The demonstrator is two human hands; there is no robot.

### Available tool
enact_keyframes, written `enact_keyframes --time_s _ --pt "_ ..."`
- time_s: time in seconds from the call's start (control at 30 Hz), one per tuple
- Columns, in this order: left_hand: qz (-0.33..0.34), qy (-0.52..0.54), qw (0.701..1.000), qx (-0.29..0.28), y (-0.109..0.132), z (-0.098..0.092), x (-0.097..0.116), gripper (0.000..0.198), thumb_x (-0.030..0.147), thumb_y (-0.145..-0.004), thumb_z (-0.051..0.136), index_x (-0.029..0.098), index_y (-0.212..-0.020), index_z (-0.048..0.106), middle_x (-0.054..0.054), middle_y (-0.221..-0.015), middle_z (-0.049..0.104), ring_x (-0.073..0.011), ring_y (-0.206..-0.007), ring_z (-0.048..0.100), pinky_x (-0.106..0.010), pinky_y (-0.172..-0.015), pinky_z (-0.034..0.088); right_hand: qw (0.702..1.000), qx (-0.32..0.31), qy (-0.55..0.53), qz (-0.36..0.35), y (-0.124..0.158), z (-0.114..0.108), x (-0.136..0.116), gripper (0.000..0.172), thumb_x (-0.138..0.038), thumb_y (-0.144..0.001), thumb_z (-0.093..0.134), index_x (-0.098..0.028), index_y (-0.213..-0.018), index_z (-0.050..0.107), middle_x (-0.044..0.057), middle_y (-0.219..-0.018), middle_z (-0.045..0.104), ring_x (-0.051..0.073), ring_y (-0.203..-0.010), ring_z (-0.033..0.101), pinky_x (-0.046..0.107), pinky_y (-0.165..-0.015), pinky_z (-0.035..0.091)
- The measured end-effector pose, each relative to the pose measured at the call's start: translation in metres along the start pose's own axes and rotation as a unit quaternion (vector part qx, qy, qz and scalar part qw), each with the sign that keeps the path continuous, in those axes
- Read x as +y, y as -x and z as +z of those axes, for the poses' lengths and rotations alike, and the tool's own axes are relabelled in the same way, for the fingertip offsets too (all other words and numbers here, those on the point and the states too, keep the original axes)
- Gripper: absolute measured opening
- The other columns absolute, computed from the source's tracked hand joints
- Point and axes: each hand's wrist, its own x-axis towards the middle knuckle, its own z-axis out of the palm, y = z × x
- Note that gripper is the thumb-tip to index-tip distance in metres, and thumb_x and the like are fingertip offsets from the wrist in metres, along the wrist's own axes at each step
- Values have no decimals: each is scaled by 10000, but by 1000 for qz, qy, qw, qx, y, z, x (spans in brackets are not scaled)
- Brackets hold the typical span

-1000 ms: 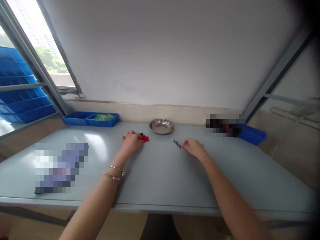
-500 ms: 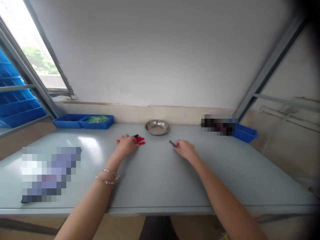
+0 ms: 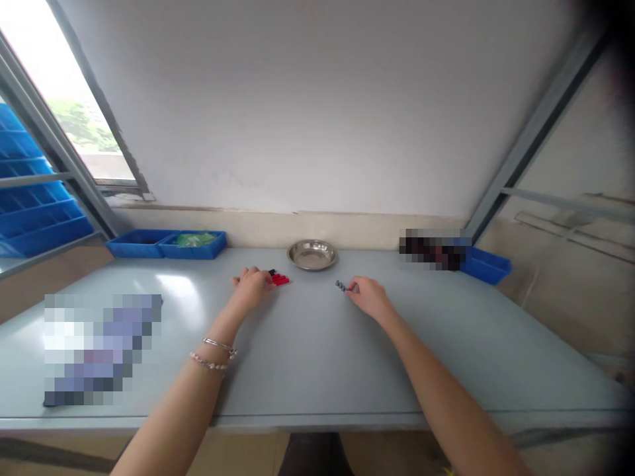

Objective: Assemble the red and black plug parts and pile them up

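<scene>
Fingers bent over them, my left hand [image 3: 252,285] holds several short red sticks [image 3: 280,280] and a black one [image 3: 272,272] low over the table, left of the middle. They look like pens, but most of their length is under the fingers. Facing it across a gap, my right hand [image 3: 368,295] pinches a small row of grey pieces [image 3: 340,285] between thumb and fingers. Their ends point left; their exact kind is too small to make out. Behind and between both hands sits a round shiny metal dish [image 3: 312,266].
Two blue bins [image 3: 196,250] stand at the back left, one with a green bag [image 3: 196,238]. Another blue bin [image 3: 489,264] is at the back right beside a blurred dark item [image 3: 431,251]. A blurred bluish item [image 3: 106,350] lies at the front left of the grey table [image 3: 317,370].
The red sticks under my left hand have come closer together. My right hand stays almost in place with the grey pieces. The view has shifted very slightly.
</scene>
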Motion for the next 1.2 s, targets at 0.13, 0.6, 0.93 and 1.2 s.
enact_keyframes --time_s 0.13,0.6,0.93,1.2 --pt "70 51 995 55 5 -5 16 175 297 -813 462 184 -817 597 -76 -907 594 -256 -920 465 -358 -724 314 965 -1 -261 -36 -2 -1 -5 106 -278 -706 550 -177 -738 557 24 -635 591 143 -608 540 257 -595 397" --pt "207 119 969 56 19 11 44 187 289 -829 442 168 -827 585 -40 -773 620 -171 -738 529 -306 -726 332 868 -47 -487 -91 11 7 -23 202 -338 -687 577 -172 -795 536 30 -714 645 113 -629 534 244 -611 404" --pt "214 116 968 54 20 14 45 207 308 -834 433 169 -836 588 -53 -796 611 -174 -740 522 -317 -740 328 896 -10 -435 -93 8 13 -22 187 -333 -683 558 -171 -775 540 27 -669 642 122 -584 535 256 -578 415" --pt "232 125 963 48 16 20 42 210 313 -839 435 162 -828 581 -43 -757 611 -158 -715 521 -294 -721 327 900 -22 -427 -83 10 15 -25 158 -303 -670 543 -171 -757 534 8 -635 625 109 -542 501 237 -539 392"
